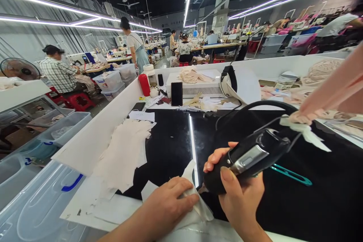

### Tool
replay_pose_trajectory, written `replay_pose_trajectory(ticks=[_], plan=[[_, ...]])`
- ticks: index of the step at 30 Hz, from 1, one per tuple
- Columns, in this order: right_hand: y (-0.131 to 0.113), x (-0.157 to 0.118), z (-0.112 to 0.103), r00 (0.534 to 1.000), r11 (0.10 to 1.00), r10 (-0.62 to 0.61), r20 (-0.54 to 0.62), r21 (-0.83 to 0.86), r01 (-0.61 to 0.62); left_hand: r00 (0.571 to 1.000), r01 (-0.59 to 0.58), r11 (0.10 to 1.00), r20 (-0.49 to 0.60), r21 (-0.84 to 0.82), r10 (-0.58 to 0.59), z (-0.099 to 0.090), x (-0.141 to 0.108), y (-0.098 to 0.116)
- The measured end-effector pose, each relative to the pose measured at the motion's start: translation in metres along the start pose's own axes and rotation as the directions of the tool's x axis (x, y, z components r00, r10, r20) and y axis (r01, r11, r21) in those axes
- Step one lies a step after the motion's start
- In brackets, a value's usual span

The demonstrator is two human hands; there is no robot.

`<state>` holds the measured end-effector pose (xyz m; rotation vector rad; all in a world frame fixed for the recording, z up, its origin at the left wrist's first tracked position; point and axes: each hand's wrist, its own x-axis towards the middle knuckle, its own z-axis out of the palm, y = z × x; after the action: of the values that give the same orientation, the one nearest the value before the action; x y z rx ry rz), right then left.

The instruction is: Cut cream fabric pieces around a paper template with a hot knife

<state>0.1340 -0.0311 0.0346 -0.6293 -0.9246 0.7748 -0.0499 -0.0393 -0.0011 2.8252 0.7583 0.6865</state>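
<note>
My right hand (242, 193) is wrapped around a corded black handheld power tool (249, 155) with a silver panel, its thumb along the near side. The tool's tip points down-left, close to a small off-white fabric piece (202, 210) at the table's front edge. On that fabric lies my left hand (176, 200), palm down, fingers together and bent over it, holding it against the surface. A pink cloth strip (326, 87) is tied to the rear of the tool. Left of my hands is a stack of pale pink fabric pieces (124, 155).
On the black work surface (172, 136), a teal flat tool (293, 174) lies at right. Behind stand a white vented box (195, 87), a phone (177, 93), a red container (144, 84) and a white visor (241, 85). Plastic bins (42, 200) flank the left; people work beyond.
</note>
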Motion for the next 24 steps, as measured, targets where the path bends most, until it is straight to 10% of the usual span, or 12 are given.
replay_pose_trajectory(ticks=[24], plan=[[0.003, 0.001, 0.002, 0.999, 0.998, 0.035, -0.020, -0.046, -0.036, 0.995, 0.083, 0.995, 0.054, -0.058, -0.080, -0.002, 0.005, 0.011]])
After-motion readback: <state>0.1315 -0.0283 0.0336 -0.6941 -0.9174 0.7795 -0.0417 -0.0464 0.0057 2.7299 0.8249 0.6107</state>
